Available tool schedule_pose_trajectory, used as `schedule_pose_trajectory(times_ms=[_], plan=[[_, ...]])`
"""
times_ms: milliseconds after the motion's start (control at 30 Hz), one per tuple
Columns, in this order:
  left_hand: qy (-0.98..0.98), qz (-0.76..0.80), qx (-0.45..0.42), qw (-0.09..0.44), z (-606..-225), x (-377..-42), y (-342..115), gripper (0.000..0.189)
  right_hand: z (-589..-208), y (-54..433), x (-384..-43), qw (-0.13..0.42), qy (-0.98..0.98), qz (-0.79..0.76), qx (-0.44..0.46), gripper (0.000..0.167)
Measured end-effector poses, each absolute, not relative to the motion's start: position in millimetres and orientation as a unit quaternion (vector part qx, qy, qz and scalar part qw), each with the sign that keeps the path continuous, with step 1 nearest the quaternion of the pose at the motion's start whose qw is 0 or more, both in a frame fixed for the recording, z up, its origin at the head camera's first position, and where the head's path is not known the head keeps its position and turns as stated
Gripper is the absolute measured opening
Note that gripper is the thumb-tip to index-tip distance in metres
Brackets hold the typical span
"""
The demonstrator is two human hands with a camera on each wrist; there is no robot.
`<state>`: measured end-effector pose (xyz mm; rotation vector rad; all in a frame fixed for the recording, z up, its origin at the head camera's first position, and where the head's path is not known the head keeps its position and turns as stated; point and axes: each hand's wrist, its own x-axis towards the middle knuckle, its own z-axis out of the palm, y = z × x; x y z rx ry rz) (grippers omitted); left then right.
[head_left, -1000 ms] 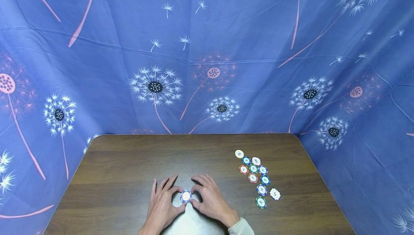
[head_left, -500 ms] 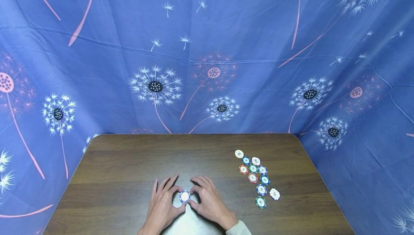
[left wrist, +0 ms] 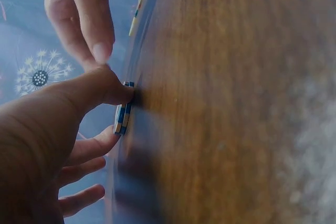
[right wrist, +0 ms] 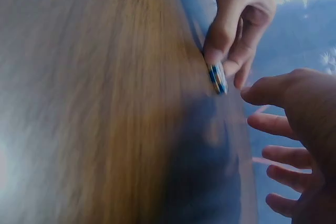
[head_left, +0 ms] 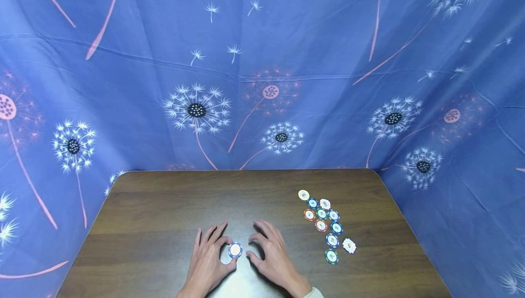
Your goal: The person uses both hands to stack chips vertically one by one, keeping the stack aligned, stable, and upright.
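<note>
A small stack of poker chips [head_left: 235, 249] lies on the table near its front, the top one blue-rimmed with a plain white centre. In the left wrist view the edge of the stack [left wrist: 123, 115] shows blue and white blocks in two layers. My left hand [head_left: 208, 256] pinches the stack between thumb and index finger, the other fingers spread out. To the right, my right hand [head_left: 272, 257] is held apart from the chips, thumb and fingers loosely curved around nothing. The right wrist view shows a gap between its thumb and the stack [right wrist: 218, 80].
On the table's right side several loose chips lie flat in a cluster, among them a red chip [head_left: 321, 225], a green chip [head_left: 331, 256] and a white chip [head_left: 349, 245]. A blue dandelion-print cloth [head_left: 262, 38] hangs behind and beside the wooden table [head_left: 164, 207].
My right hand has let go of the stack's edge and drawn off to the right, its thumb and index finger wider apart. My left hand keeps its pinch in place.
</note>
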<state>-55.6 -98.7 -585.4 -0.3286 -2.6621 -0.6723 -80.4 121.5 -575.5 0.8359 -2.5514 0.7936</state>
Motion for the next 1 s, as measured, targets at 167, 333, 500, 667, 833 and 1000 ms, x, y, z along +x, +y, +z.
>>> schedule_pose_trajectory(times_ms=[167,333,500,667,833,1000], plan=[[-0.95,-0.243,-0.104,0.167,-585,-55,-99,0.037,-574,141,-75,0.188,-0.902,0.273,0.275,0.03],[-0.949,-0.25,-0.1,0.164,-585,-54,-98,0.036,-573,163,-69,0.197,-0.911,0.262,0.251,0.03],[-0.948,-0.25,-0.102,0.17,-585,-54,-96,0.035,-573,188,-61,0.208,-0.925,0.237,0.213,0.032],[-0.946,-0.253,-0.103,0.174,-585,-55,-94,0.034,-574,214,-55,0.234,-0.928,0.222,0.187,0.034],[-0.942,-0.26,-0.104,0.184,-586,-55,-94,0.035,-575,239,-52,0.273,-0.919,0.216,0.185,0.038],[-0.944,-0.254,-0.106,0.18,-585,-54,-97,0.035,-577,262,-47,0.269,-0.928,0.208,0.151,0.041]])
